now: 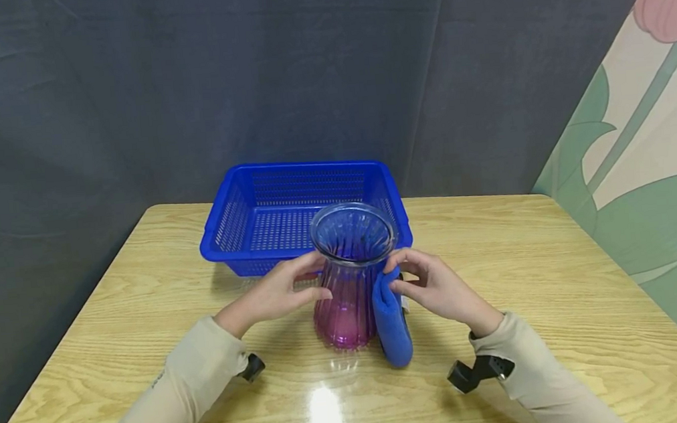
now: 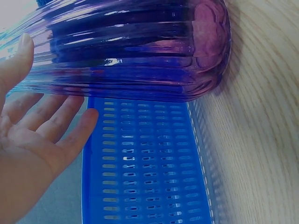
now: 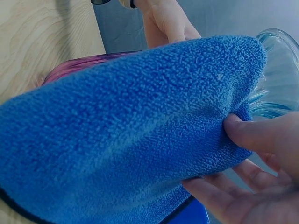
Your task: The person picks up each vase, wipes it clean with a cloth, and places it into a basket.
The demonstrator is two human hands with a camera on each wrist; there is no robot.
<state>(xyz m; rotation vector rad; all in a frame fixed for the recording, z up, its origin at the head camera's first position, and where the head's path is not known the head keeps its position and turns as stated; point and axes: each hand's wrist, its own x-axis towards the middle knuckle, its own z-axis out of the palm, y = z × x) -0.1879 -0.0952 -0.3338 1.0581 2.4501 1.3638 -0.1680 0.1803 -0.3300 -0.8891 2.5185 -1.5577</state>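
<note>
A ribbed glass vase, clear at its flared rim and pink-purple toward the base, stands upright on the wooden table. My left hand holds its left side below the rim, thumb in front and fingers reaching behind. On the other side, my right hand pinches the top of a folded blue cloth between thumb and fingers. That cloth hangs along the vase's right side. In the right wrist view the fuzzy cloth hides most of the vase. The left wrist view shows the vase's ribbed body from the side.
A blue plastic basket with perforated walls sits right behind the vase. Wooden table surface extends on both sides. A dark curtain hangs at the back, and a flower-patterned panel stands along the right.
</note>
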